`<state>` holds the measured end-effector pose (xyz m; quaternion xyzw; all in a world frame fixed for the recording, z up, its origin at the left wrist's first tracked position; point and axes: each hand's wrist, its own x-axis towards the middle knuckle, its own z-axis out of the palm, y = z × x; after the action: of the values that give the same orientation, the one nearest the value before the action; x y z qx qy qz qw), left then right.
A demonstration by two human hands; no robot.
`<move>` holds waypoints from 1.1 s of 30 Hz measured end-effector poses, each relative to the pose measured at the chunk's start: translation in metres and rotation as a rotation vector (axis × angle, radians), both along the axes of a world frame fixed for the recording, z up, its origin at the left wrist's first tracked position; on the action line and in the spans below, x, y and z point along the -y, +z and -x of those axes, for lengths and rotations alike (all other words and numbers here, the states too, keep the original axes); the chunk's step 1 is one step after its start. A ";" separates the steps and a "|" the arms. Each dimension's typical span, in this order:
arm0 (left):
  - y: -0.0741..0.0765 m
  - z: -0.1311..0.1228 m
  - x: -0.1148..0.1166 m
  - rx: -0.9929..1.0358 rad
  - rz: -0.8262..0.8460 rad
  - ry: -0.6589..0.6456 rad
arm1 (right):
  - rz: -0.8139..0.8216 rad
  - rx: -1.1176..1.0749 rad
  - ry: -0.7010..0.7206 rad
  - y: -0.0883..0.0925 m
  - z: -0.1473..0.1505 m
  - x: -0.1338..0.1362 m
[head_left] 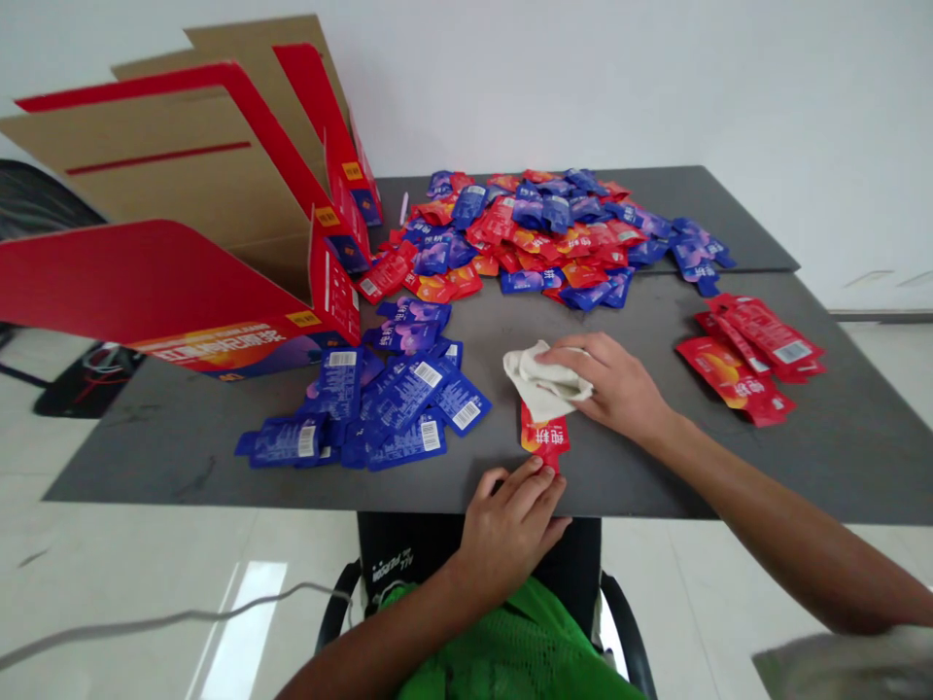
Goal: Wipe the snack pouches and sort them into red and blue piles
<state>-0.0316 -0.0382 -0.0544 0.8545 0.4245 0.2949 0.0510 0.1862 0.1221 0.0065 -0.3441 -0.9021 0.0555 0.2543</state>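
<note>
A red pouch [545, 436] lies flat on the grey table near its front edge. My left hand [514, 530] holds down its narrow end with the fingertips. Over the upper part of the pouch, my right hand [612, 384] grips a crumpled white cloth [543, 384] that hides that part. Left of the cloth, several blue pouches [408, 399] with barcodes lie in a loose spread. A small stack of red pouches [754, 355] sits to the right of my right hand.
A mixed heap of red and blue pouches [539, 228] covers the table's back. Open red cardboard boxes [240, 282] stand at the left. A pale pen-like stick [404, 208] lies beside the heap. A grey cable [196, 617] crosses below the table's front edge.
</note>
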 end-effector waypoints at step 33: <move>0.042 -0.037 -0.066 -0.264 0.246 0.422 | 0.041 -0.556 -0.708 -0.030 -0.064 0.092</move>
<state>0.0056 0.0276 -0.0122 0.7657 0.6287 0.1313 0.0362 0.2505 0.0299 -0.0232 -0.6085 -0.6251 0.0733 0.4834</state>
